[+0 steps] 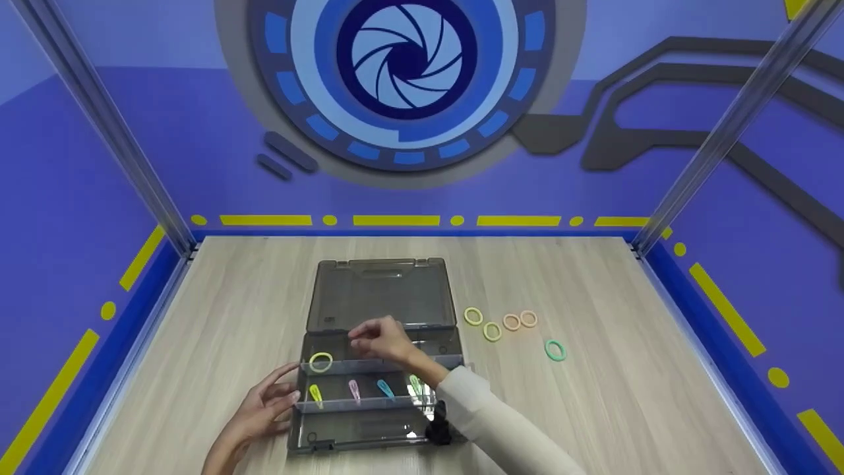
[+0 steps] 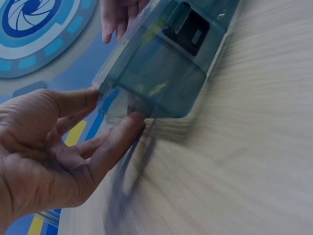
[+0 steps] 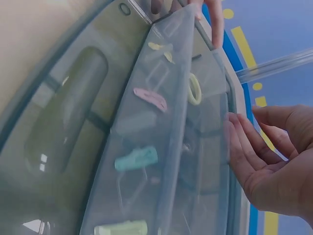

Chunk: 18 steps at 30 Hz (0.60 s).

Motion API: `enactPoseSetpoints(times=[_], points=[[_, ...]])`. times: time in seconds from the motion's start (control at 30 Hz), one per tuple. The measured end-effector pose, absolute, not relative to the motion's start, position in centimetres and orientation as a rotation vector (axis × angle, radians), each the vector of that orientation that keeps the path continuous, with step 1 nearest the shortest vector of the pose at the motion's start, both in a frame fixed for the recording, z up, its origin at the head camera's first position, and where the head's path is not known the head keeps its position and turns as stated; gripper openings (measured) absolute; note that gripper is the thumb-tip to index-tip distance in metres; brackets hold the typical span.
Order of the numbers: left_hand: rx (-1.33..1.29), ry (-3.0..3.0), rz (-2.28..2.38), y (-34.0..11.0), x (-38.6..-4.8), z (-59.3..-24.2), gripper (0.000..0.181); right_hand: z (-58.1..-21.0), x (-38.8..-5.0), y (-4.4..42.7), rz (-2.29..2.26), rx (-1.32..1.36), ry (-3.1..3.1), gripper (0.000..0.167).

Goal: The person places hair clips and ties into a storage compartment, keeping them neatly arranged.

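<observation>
A translucent grey box (image 1: 366,425) lies with its lid (image 1: 386,297) folded back. In its rear section, at the left end, is a yellow ring (image 1: 321,362), also seen in the right wrist view (image 3: 194,89). Yellow (image 1: 316,394), pink (image 1: 355,390), blue (image 1: 386,389) and green (image 1: 415,385) hair clips lie along the middle section. My left hand (image 1: 264,409) grips the box's left side, thumb and fingers at its edge in the left wrist view (image 2: 63,152). Over the rear section is my right hand (image 1: 382,340); its fingers are loosely bent with nothing visible in them (image 3: 274,156).
Right of the box on the wooden table (image 1: 626,396) lie two yellow rings (image 1: 473,316) (image 1: 492,332), two orange rings (image 1: 512,322) (image 1: 529,319) and a green ring (image 1: 555,350). A black object (image 1: 438,425) is at the box's front right. Blue panels (image 1: 409,198) surround the table.
</observation>
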<state>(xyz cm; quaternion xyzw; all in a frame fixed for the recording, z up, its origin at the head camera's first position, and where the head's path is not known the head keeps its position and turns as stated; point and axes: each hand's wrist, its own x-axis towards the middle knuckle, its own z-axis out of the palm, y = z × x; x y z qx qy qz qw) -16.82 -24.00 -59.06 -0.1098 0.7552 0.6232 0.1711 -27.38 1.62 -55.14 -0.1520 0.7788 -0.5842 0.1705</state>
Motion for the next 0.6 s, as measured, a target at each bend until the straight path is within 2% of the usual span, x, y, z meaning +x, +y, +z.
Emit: enactPoseSetpoints(times=[0.2, 0.6], points=[[-0.393, 2.152, 1.766, -23.8, -16.8, -59.1, 0.071, -54.8, -27.7, 4.5, -1.658, -0.41, 2.224, 0.02], [-0.361, 2.174, 1.74, -23.8, -17.0, -59.1, 0.071, -54.2, -29.5, 10.9, -1.713, -0.419, 2.214, 0.022]])
